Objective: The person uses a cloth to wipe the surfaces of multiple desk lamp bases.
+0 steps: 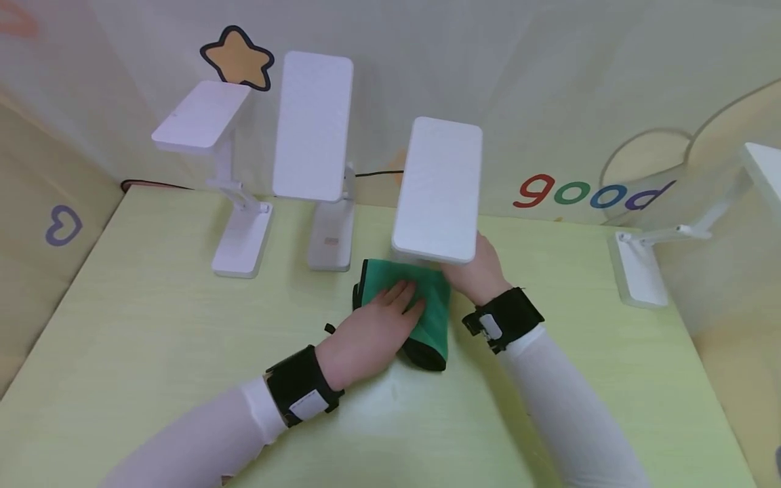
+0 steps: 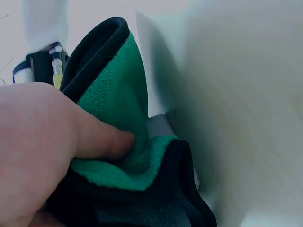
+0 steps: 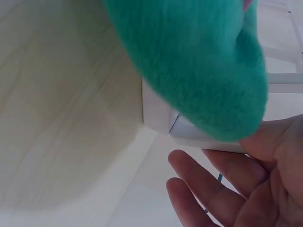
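A green cloth [image 1: 434,308] with black edging is folded against the front of a white folding desk lamp [image 1: 438,190] near the table's middle. My left hand [image 1: 369,339] grips the cloth; in the left wrist view its thumb presses into the green fabric [image 2: 113,90], which bends up around it. My right hand [image 1: 478,274] is under the lamp's head at its right side. In the right wrist view, the thumb and fingers of this hand hold the white lower part of the lamp [image 3: 194,137], with the cloth hanging over it. The lamp's head hides that part in the head view.
Two more white desk lamps stand to the left, one at the far left [image 1: 238,237] and one nearer the middle [image 1: 313,129]. Another lamp [image 1: 641,268] is near the right edge. A printed curtain [image 1: 537,81] borders the pale table [image 1: 152,325] at the back.
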Motion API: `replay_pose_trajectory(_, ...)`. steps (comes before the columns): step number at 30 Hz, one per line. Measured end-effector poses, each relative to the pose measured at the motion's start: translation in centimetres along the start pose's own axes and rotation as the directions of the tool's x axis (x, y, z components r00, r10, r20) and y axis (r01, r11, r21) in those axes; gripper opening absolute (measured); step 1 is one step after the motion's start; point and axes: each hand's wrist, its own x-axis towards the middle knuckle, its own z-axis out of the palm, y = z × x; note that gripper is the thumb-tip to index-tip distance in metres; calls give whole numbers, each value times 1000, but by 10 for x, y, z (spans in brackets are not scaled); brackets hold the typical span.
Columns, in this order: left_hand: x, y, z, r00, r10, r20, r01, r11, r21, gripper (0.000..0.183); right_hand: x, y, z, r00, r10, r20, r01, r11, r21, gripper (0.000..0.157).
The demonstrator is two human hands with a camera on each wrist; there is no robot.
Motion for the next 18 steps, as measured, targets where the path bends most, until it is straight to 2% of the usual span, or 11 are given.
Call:
replay_pose_trajectory(3, -1, 0, 0, 1000, -3, 4, 3, 1000, -15, 38, 0, 0, 1, 1000, -4, -4, 4, 1000, 11, 29)
replay_pose_trajectory(7, 16, -13, 4, 999, -28, 37, 29, 999, -24, 40, 0, 0, 1, 1000, -12, 1, 12, 1000, 14, 30)
replay_pose_trajectory(11, 36, -27, 10, 996, -68, 55, 64, 996, 68, 42, 1, 1, 2, 1000, -25, 8, 25, 1000, -11, 29)
replay_pose_trajectory(13, 42, -29, 12, 995, -84, 55, 77, 990, 114, 41, 1, 1, 3, 1000, -24, 18, 24, 999, -29, 28)
replay_pose_trajectory(18, 40, -22, 15, 995, -100, 28, 94, 983, 157, 39, 1, 0, 2, 1000, -21, 15, 21, 998, -57, 31)
